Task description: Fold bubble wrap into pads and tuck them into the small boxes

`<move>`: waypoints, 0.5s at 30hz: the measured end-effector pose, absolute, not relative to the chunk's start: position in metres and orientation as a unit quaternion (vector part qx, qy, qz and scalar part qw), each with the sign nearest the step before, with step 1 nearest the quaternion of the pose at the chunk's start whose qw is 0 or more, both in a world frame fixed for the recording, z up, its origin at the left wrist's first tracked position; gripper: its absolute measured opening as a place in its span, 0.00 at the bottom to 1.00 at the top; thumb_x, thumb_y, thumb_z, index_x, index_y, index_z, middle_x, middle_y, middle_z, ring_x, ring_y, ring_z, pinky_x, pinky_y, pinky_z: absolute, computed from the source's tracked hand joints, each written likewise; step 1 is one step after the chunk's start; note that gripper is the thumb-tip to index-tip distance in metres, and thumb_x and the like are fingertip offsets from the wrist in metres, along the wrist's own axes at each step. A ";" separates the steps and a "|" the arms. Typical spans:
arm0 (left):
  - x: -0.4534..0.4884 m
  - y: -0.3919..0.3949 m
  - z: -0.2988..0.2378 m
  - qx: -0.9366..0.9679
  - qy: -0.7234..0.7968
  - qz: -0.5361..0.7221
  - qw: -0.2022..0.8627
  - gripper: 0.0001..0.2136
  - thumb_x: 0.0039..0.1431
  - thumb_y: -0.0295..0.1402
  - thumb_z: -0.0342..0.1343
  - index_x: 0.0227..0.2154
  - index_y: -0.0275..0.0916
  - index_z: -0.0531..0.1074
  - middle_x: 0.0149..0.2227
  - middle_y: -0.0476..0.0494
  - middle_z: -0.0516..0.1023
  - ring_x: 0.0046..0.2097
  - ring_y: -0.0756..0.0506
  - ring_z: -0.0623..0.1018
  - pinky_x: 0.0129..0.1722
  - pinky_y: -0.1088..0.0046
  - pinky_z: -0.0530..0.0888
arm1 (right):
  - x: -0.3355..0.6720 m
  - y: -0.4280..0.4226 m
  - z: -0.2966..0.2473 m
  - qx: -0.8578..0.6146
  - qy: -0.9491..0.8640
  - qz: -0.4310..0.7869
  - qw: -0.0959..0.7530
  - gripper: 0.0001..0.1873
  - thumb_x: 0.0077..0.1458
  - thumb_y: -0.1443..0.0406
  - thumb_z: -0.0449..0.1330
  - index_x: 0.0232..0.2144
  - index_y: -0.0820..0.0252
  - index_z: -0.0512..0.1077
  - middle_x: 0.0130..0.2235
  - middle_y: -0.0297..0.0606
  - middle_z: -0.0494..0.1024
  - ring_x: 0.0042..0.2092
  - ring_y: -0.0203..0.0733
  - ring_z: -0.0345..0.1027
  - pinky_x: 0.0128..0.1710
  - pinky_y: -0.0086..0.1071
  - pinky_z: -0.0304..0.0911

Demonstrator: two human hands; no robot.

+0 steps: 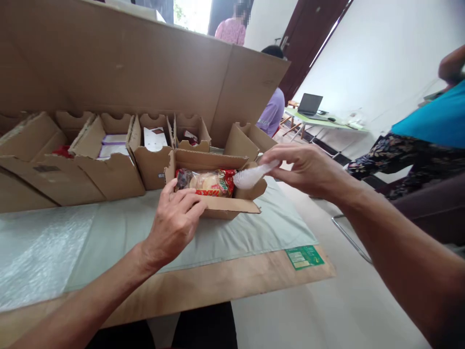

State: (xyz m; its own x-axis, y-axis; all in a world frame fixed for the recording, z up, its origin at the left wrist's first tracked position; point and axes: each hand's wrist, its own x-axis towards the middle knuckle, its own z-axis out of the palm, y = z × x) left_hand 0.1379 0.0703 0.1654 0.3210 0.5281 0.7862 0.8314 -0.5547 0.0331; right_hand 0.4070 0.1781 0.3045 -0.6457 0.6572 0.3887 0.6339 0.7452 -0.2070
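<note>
A small open cardboard box (221, 213) sits on the pale cloth in front of me. Inside it lies a clear packet of round baked goods (205, 182) with red printed ends. My left hand (178, 218) holds the box's near left wall, its fingers curled over the rim beside the packet. Above the box's right end, my right hand (296, 165) pinches a translucent white piece of bubble wrap (250, 177). The wrap's lower end hangs at the packet's right end; whether they touch is unclear.
Several cardboard bins (109, 174) stand behind and left, below a tall cardboard panel (145, 63). A bubble wrap sheet (39, 252) covers the table's left. A green card (305, 257) lies near the wooden edge (232, 286). People are beyond; a laptop (310, 104) sits on another table.
</note>
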 end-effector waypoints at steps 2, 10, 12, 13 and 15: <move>0.138 0.067 0.163 -0.790 -0.435 -0.392 0.183 0.12 0.67 0.21 0.50 0.42 0.40 0.77 0.42 0.44 0.84 0.47 0.42 0.82 0.66 0.44 0.65 | 0.401 0.185 0.298 -0.340 -0.927 0.013 0.159 0.07 0.54 0.70 0.62 0.32 0.55 0.79 0.33 0.32 0.81 0.32 0.38 0.70 0.33 0.32 0.59; 0.137 0.075 0.166 -0.786 -0.444 -0.399 0.162 0.13 0.66 0.22 0.51 0.41 0.42 0.79 0.41 0.45 0.84 0.44 0.43 0.81 0.66 0.44 0.65 | 0.369 0.212 0.264 -0.355 -0.929 -0.023 -0.105 0.14 0.50 0.76 0.61 0.32 0.54 0.81 0.36 0.35 0.84 0.39 0.45 0.76 0.35 0.32 0.58; 0.137 0.075 0.167 -0.785 -0.445 -0.397 0.171 0.12 0.67 0.22 0.51 0.41 0.41 0.79 0.40 0.45 0.84 0.43 0.44 0.81 0.65 0.44 0.66 | 0.360 0.217 0.261 -0.371 -0.920 -0.032 -0.123 0.15 0.50 0.76 0.61 0.33 0.52 0.82 0.36 0.34 0.84 0.37 0.45 0.76 0.32 0.32 0.55; 0.137 0.076 0.167 -0.783 -0.447 -0.396 0.175 0.12 0.67 0.23 0.51 0.41 0.42 0.79 0.40 0.45 0.84 0.43 0.44 0.81 0.65 0.44 0.66 | 0.356 0.217 0.260 -0.374 -0.917 -0.037 -0.134 0.16 0.50 0.76 0.61 0.33 0.52 0.82 0.35 0.34 0.84 0.37 0.45 0.76 0.31 0.32 0.54; 0.138 0.077 0.168 -0.779 -0.453 -0.395 0.177 0.12 0.67 0.23 0.51 0.40 0.42 0.79 0.39 0.46 0.83 0.43 0.44 0.81 0.65 0.44 0.66 | 0.348 0.217 0.257 -0.372 -0.913 -0.040 -0.164 0.16 0.48 0.76 0.61 0.31 0.51 0.82 0.32 0.35 0.83 0.34 0.44 0.75 0.30 0.32 0.54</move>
State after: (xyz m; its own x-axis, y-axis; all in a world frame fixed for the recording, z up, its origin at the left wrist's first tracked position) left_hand 0.1381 0.0767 0.1683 0.2770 0.5661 0.7764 0.8459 -0.5269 0.0824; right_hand 0.3483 0.2167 0.2574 -0.6702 0.6917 -0.2692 0.6653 0.7206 0.1952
